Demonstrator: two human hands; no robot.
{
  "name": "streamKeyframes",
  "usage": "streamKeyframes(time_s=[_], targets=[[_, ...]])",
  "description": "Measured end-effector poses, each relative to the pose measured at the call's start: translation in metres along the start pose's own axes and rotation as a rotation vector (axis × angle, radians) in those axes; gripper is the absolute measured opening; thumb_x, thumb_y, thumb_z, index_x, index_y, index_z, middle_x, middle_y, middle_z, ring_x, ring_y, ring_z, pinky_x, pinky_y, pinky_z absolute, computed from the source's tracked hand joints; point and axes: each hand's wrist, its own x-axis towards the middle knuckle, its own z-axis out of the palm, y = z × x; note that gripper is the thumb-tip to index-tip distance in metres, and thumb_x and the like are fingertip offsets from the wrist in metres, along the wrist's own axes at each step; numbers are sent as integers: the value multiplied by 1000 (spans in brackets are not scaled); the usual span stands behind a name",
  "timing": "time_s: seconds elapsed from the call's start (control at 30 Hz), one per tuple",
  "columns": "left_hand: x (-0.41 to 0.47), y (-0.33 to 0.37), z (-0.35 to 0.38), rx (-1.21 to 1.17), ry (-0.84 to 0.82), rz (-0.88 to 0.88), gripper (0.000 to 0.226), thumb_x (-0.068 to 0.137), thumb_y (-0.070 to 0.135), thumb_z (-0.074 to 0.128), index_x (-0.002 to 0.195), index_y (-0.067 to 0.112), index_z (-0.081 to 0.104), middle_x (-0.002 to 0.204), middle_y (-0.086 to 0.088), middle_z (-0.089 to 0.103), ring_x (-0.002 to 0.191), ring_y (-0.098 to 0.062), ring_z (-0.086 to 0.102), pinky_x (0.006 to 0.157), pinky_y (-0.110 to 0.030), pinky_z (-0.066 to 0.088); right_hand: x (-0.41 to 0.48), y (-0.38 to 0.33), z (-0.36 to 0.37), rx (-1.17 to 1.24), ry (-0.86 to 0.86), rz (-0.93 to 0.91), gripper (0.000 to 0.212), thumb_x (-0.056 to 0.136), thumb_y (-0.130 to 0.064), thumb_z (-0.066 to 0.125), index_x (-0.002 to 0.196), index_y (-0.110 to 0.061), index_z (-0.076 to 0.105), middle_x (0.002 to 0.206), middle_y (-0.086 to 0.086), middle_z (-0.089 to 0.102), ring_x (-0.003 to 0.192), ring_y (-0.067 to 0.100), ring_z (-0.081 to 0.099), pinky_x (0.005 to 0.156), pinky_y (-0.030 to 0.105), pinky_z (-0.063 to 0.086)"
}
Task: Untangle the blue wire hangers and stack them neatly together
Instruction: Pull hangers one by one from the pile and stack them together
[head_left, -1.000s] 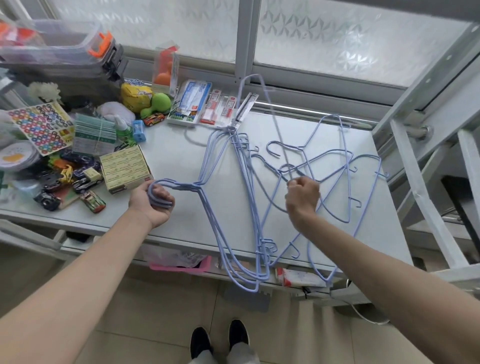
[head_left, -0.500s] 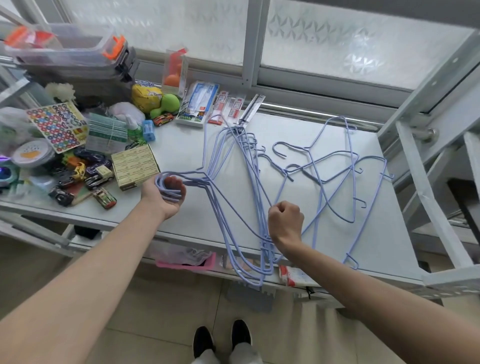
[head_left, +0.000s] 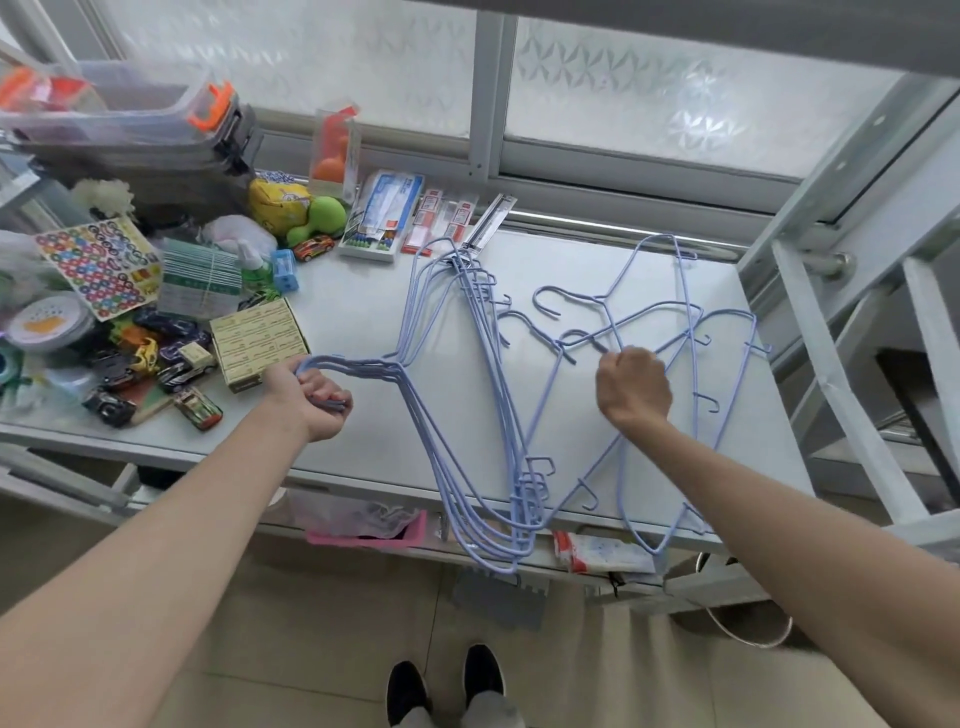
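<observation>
Left hand (head_left: 314, 397) fisted around the hooks of the stacked hangers (head_left: 462, 395) on the table (head_left: 363, 312). Right hand (head_left: 632, 388) closed on wire in the tangled hangers (head_left: 685, 332).

stacked hangers (head_left: 467, 415) left of tangled hangers (head_left: 685, 332), on table (head_left: 353, 322).

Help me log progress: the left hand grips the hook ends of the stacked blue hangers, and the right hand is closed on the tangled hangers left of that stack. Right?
Not quite. The head view shows the right hand closed on the tangled hangers to the right of the stacked hangers, not the left. The left hand does grip the stack's hook ends.
</observation>
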Motion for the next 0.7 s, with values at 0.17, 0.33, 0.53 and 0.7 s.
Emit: streamKeyframes(time_s=[0.17, 0.33, 0.53, 0.7], targets=[[0, -2, 5, -9, 29, 15, 46, 97, 29, 33, 53, 23, 24, 32, 6, 18, 25, -13, 16, 45, -20, 16, 37, 38, -11, -165, -135, 219, 92, 83, -55, 62, 144, 3, 23, 145, 27, 30, 134, 41, 29, 106, 54, 31], [2, -5, 1, -25, 22, 23, 46, 97, 30, 38, 53, 23, 27, 31, 6, 21, 24, -11, 21, 44, -19, 20, 50, 47, -12, -90, -270, 255, 117, 76, -43, 76, 151, 0, -2, 151, 28, 20, 139, 42, 25, 110, 54, 27], [5, -6, -3, -62, 2, 13, 47, 96, 29, 43, 52, 23, 29, 32, 6, 26, 25, -9, 27, 44, -17, 25, 54, 46, -9, 102, -125, 307, 108, 66, -36, 85, 141, 4, 19, 144, 29, 29, 136, 40, 28, 110, 46, 30], [5, -6, -2, -57, 6, 21, 46, 96, 28, 45, 52, 23, 29, 31, 5, 27, 24, -9, 27, 44, -16, 26, 47, 36, -12, 276, -107, 298, 109, 66, -37, 83, 145, -3, 16, 143, 29, 29, 135, 42, 30, 108, 47, 32]])
